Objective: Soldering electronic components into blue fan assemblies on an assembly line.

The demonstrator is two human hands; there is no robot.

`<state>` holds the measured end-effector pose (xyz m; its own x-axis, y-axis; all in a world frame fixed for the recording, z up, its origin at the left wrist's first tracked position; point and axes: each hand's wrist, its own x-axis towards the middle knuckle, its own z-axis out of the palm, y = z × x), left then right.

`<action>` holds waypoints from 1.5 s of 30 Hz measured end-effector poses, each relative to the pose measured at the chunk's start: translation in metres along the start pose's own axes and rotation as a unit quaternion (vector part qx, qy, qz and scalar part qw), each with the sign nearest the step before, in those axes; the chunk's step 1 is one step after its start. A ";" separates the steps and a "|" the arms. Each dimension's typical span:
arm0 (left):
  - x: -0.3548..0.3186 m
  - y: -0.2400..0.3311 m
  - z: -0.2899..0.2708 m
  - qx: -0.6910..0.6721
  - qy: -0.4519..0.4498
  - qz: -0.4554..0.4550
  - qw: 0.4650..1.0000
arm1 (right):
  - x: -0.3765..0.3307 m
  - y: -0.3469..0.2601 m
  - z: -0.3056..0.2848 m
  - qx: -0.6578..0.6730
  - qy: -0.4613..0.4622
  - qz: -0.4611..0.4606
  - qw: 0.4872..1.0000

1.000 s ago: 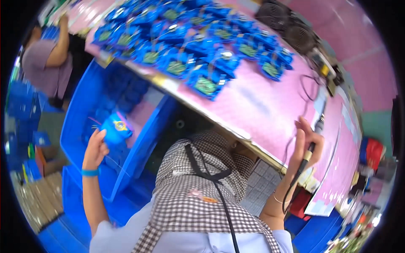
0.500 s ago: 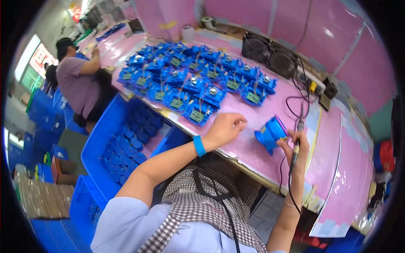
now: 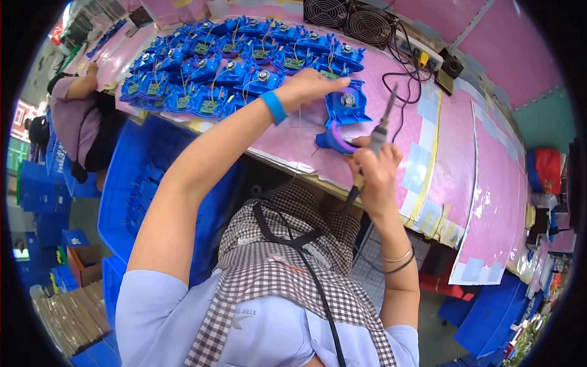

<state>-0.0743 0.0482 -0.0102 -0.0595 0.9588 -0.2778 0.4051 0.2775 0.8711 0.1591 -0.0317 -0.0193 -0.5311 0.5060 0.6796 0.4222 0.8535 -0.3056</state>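
My left hand (image 3: 309, 88) reaches over the work surface, its fingers closed at a blue plastic housing (image 3: 347, 113) with a round silver part in it. Part of that grip is hidden behind the hand. In my right hand (image 3: 378, 171) is a soldering iron (image 3: 380, 131), its tip pointing up and away. The same hand also holds a blue cup-shaped part (image 3: 330, 140) with a purple rim, just in front of the housing. Rows of similar blue housings (image 3: 229, 70) with green circuit boards and thin wires lie to the left of my left hand.
Two black fans (image 3: 370, 27) stand at the back, beside a power strip (image 3: 419, 52) with looped black cables. A blue bin (image 3: 113, 196) of blue parts sits below the table's left edge. Another person (image 3: 82, 122) works at the far left.
My left hand has moved forward and right, from open air onto a blue housing. My right hand has brought the soldering iron and the blue cup-shaped part left, close to it. The view has shifted.
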 end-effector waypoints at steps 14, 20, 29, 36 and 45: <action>-0.122 -0.054 0.042 0.202 0.088 0.140 0.965 | -0.004 0.013 0.007 0.004 0.127 0.041 0.991; -0.162 -0.057 0.046 0.167 0.250 0.284 0.910 | 0.007 0.071 0.025 0.011 0.000 0.029 1.000; -0.152 -0.075 0.074 0.154 0.290 0.243 0.913 | -0.014 0.020 0.004 0.039 0.032 0.043 0.998; -0.154 -0.035 0.039 0.100 0.243 0.188 0.946 | -0.030 0.000 -0.021 0.083 0.140 0.139 0.977; -0.098 -0.014 0.033 0.087 0.115 0.320 0.936 | -0.049 -0.019 -0.020 0.320 0.188 0.410 0.833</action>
<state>-0.0443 -0.0513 -0.0080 0.0595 0.9185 0.3910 0.5662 -0.3536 0.7445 0.1914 -0.0753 -0.0338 0.0623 0.9794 0.1922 -0.0123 0.1933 -0.9811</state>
